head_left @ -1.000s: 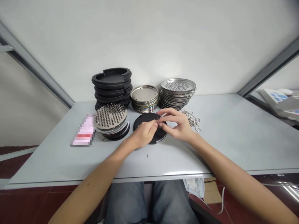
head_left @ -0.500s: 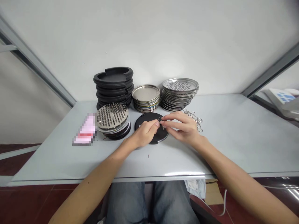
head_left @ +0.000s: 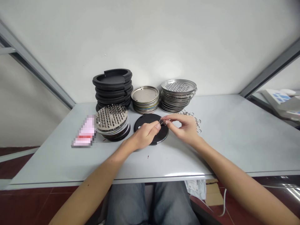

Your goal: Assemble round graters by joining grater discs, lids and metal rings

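At the frame's centre, the left hand (head_left: 145,135) and the right hand (head_left: 185,128) both pinch a small, looped, silvery metal wire (head_left: 161,122) above a flat, round, black disc (head_left: 161,135).

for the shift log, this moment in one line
left hand: holding wire loop; right hand: holding wire loop; below: black disc; nearby: loose rings

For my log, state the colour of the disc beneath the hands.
The disc is black, shown in the head view.
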Demonstrator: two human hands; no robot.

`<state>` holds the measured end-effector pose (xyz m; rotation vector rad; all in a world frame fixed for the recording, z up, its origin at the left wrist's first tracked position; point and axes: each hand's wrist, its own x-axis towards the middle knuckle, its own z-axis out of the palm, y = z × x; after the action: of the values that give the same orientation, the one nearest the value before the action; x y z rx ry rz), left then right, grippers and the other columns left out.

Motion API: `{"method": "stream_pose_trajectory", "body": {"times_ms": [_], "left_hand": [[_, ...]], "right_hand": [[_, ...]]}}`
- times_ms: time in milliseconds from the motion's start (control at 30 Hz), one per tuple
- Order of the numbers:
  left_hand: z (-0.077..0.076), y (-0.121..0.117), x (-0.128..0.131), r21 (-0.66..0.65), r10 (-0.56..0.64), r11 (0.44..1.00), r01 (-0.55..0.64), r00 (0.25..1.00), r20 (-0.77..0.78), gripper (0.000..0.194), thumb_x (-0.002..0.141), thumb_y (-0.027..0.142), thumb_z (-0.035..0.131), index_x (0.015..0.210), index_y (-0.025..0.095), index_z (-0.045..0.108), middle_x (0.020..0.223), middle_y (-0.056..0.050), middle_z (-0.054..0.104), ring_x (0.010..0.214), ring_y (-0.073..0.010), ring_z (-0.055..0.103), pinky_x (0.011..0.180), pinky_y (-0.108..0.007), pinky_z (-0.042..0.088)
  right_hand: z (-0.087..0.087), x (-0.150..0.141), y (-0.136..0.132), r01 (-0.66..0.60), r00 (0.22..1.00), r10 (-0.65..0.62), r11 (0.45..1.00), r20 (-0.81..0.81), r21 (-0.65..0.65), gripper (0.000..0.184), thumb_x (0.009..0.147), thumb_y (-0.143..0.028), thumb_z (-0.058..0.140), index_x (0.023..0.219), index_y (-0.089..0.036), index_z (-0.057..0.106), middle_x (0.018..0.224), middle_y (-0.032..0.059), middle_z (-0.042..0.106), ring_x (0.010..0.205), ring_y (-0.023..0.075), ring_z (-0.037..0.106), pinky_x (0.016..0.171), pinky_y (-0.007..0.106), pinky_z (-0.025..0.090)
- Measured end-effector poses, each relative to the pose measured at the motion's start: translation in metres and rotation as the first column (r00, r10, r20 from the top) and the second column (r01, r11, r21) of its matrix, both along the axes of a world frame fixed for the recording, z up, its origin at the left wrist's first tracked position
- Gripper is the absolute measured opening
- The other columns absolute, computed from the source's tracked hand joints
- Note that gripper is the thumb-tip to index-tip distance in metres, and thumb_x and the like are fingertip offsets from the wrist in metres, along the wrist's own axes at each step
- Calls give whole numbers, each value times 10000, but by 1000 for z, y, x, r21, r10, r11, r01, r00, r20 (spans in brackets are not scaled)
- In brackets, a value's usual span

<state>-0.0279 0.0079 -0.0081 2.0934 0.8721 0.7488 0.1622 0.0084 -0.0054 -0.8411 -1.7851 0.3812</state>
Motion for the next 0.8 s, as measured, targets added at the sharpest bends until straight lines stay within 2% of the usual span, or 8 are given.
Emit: {"method": "stream_pose_trajectory", "body": {"times_ms": [167,267,400,500,600,700,800], "left_hand": [[1,-1,1,60,13,998,-9,998,-61,341,975,345,252,713,187,403,628,36,445,586,-105,409,595,-247,323],[0,0,2,149,44,989,-23,990,-135,305,961,292,287,713,187,429,603,38,437,561,-106,399,580,-246,311],[-1,-2,6,264,181,957,-122,961,-209,239,947,263,331,774,189,478,618,31,493,571,-120,463,575,-243,328],[-1,-5,11,410,322,894,-180,895,-308,157,917,239,392,863,178,525,702,-5,587,658,-160,549,645,-271,382],[0,-7,16,501,427,847,-180,792,-436,182,909,228,397,874,160,562,753,-54,628,731,-206,595,703,-314,421],[0,-8,21,515,472,838,-181,714,-518,228,921,228,373,901,147,586,776,-86,645,754,-232,616,715,-340,446],[1,-8,24,517,477,839,-169,684,-552,259,932,230,356,930,138,598,799,-104,654,779,-247,628,728,-355,461]], "right_hand": [[1,-3,0,-62,993,35,968,-112,-243,126,778,-231,654,869,-177,723,840,54,742,775,189,695,689,292,559],[1,-5,1,-87,987,34,933,-157,-349,154,749,-275,693,853,-167,728,804,60,738,698,176,680,624,278,544],[1,-5,4,-158,967,36,863,-254,-481,202,717,-318,724,836,-155,728,743,59,728,634,163,663,594,272,541],[-1,-6,6,-191,953,23,819,-301,-541,216,707,-325,731,826,-145,722,693,55,715,606,158,657,590,271,544],[-6,-8,8,-193,952,18,811,-306,-553,196,704,-307,729,812,-144,717,706,53,717,604,149,656,603,264,546],[-11,-9,10,-200,950,22,809,-312,-552,166,712,-284,717,806,-148,715,710,47,719,611,142,658,616,254,546],[-12,-9,10,-208,946,21,804,-323,-556,158,715,-273,712,807,-145,711,697,46,715,608,141,659,610,249,545]]}}
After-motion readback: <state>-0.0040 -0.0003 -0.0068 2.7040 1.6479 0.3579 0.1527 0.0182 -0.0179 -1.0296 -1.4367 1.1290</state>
